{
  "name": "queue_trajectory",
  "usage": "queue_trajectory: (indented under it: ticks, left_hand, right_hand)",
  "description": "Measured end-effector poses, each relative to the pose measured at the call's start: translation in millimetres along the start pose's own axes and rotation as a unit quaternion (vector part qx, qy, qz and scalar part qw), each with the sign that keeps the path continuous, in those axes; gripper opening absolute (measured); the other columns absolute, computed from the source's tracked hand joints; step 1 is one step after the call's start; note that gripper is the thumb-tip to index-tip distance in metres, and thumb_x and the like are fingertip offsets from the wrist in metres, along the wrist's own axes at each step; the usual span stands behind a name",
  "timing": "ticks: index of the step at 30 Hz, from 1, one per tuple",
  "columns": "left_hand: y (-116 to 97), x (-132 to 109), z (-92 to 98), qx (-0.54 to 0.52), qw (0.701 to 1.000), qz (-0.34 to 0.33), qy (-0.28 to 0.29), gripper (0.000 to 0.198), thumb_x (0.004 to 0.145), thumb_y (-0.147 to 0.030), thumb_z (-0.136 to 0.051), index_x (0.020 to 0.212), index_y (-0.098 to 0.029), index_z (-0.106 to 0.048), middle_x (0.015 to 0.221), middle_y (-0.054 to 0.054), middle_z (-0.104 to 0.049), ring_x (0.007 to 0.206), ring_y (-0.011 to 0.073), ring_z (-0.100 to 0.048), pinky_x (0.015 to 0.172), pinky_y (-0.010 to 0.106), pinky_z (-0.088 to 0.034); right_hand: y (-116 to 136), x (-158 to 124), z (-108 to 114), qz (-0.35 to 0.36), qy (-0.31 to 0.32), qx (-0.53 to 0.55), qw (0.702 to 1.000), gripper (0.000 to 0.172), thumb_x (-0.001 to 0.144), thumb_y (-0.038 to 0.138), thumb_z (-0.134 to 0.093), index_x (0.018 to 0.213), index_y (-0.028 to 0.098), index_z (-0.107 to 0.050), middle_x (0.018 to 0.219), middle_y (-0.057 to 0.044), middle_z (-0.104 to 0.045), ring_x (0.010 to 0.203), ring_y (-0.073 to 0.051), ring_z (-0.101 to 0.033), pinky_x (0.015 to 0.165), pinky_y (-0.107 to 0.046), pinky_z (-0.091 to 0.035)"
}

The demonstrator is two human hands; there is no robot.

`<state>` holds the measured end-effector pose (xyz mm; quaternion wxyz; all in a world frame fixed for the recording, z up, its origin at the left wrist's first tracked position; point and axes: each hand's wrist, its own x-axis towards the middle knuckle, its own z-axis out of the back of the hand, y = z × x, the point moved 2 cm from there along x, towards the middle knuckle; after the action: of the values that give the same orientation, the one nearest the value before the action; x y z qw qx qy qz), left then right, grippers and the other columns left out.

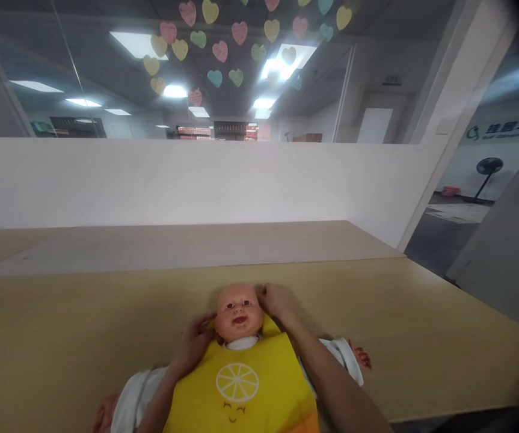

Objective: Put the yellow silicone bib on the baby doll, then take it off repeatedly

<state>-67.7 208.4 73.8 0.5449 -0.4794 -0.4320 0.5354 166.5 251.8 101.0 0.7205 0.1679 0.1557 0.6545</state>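
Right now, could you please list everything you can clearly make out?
Table: 1, light wood, foreground
Doll: 1, pinkish, white-clothed, on the table
Bib: 1, yellow, on the doll
Wall: 1, white, behind table
Glass partition: 1, clear, above wall
Heart notes: over twenty, pink, yellow, green, blue, on glass partition
Ceiling lights: several, white, beyond glass partition
Fan: 1, black, far right
Container: 1, pink, beside fan
Sign: 1, partly visible, blue and green, above fan
Left hand: 1, bare, beside doll's head, picture left
Right hand: 1, bare, beside doll's head, picture right
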Motion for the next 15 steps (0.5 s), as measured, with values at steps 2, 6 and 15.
queue_trajectory:
  ticks: [2, 6, 15]
  left_hand:
    - [-3, -5, 2.5, 0.016, 1.0, -0.007, -0.012, 0.039, 0.058, -0.025, -0.064, 0.095, -0.014, -0.067, 0.091, 0.01, -0.074, 0.09, 0.0286, -0.067, 0.077, 0.035, -0.049]
    - [-9, -18, 15.9, 0.016, 0.997, 0.019, -0.075, 0.043, 0.064, -0.038, -0.068, 0.1, -0.016, -0.062, 0.082, 0.008, -0.075, 0.073, 0.024, -0.068, 0.061, 0.03, -0.049]
    - [-63, -62, 22.5, -0.098, 0.992, -0.021, -0.079, 0.038, 0.063, -0.048, -0.074, 0.081, -0.015, -0.07, 0.065, 0.002, -0.069, 0.059, 0.0176, -0.062, 0.052, 0.023, -0.046]
  right_hand:
    - [-7, 4, 6, -0.01, -0.004, 0.001, 1.0, 0.03, 0.08, 0.037, -0.052, 0.087, 0.012, -0.067, 0.088, -0.014, -0.068, 0.075, -0.02, -0.062, 0.058, -0.024, -0.031]
    - [-23, 3, 28, -0.014, -0.065, 0.142, 0.988, 0.027, 0.079, 0.033, -0.051, 0.095, 0.014, -0.061, 0.076, -0.005, -0.063, 0.069, -0.015, -0.056, 0.058, -0.022, -0.032]
    - [30, -88, 104, 0.228, 0.021, 0.396, 0.889, 0.052, 0.074, 0.048, -0.067, 0.117, 0.022, -0.053, 0.078, 0.001, -0.046, 0.064, -0.008, -0.043, 0.056, -0.019, -0.036]
